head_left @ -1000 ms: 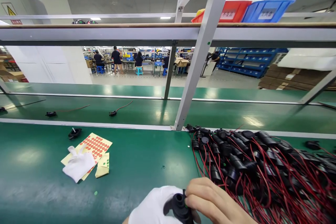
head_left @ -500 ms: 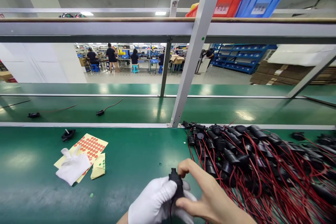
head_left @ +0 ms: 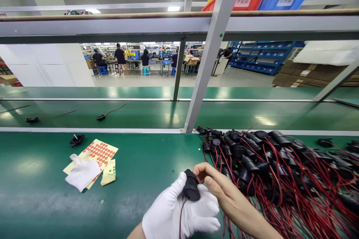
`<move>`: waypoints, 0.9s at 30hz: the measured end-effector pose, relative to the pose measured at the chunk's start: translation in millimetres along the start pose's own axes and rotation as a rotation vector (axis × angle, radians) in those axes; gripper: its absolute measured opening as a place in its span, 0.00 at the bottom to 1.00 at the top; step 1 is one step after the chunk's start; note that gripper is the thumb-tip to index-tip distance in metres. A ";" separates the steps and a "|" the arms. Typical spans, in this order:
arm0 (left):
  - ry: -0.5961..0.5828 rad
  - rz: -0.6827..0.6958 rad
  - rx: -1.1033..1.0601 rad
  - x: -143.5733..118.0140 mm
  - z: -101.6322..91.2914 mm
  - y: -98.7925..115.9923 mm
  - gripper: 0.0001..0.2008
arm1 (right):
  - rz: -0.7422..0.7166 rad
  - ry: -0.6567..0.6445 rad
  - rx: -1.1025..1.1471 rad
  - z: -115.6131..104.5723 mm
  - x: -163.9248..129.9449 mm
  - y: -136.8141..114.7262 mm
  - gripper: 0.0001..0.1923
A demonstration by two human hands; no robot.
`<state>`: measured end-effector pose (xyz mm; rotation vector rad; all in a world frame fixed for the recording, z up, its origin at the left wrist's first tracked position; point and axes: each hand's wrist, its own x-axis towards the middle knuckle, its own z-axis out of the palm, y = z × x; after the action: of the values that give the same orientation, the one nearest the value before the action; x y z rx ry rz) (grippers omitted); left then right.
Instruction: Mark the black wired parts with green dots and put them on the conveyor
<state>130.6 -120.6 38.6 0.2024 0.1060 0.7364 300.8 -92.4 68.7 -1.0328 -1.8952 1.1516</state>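
Head view: a black socket part [head_left: 191,187] sat gripped between two hands above the green bench [head_left: 140,179].

The gloved left hand [head_left: 182,213] was closed around the part from below, and the bare right hand [head_left: 221,190] pinched its top edge with fingertips; a thin wire [head_left: 180,216] trailed down from it (its far end was cut off by the frame's bottom edge). Just to the right lay a heap of similar black parts with red leads [head_left: 280,171], too tangled to count. Well apart on the left rested a spare white glove [head_left: 82,172] on a sheet of red dot stickers [head_left: 99,151], partly hiding it. Beyond ran a conveyor belt [head_left: 168,114].
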 end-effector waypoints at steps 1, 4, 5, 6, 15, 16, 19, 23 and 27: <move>-0.025 -0.006 -0.010 0.0 1.2 -0.2 0.30 | -0.005 0.003 -0.001 -0.6 -0.5 -2.2 0.24; -0.075 -0.024 -0.026 -0.9 3.8 -1.0 0.28 | -0.022 0.006 0.005 -3.0 -2.7 -7.5 0.24; -0.078 -0.026 -0.031 -1.2 4.6 -1.2 0.27 | -0.028 0.003 0.010 -3.9 -3.6 -8.5 0.24; -0.075 -0.025 -0.039 -1.3 5.3 -1.5 0.27 | -0.033 -0.001 0.015 -5.0 -4.5 -9.1 0.24; 0.095 0.165 -0.182 14.6 4.5 -17.5 0.24 | 0.131 -0.071 -0.151 -8.3 -7.1 -27.0 0.19; 0.109 0.173 -0.184 16.1 2.5 -19.5 0.25 | 0.148 -0.057 -0.194 -7.2 -6.9 -29.1 0.18; 0.177 0.150 -0.062 16.1 -2.4 -20.9 0.26 | 0.105 -0.008 -0.290 -4.9 -7.3 -30.6 0.15; 0.212 0.247 0.391 4.4 1.2 -9.5 0.28 | -0.104 0.040 -0.411 -5.5 -10.7 -24.6 0.18; 0.199 0.348 0.919 -10.4 10.2 10.2 0.25 | -0.431 0.050 -0.499 -8.9 -15.6 -16.8 0.29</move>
<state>117.9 -121.7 51.0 1.0430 0.6120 1.0143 310.7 -107.7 85.2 -0.8227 -2.2762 0.4133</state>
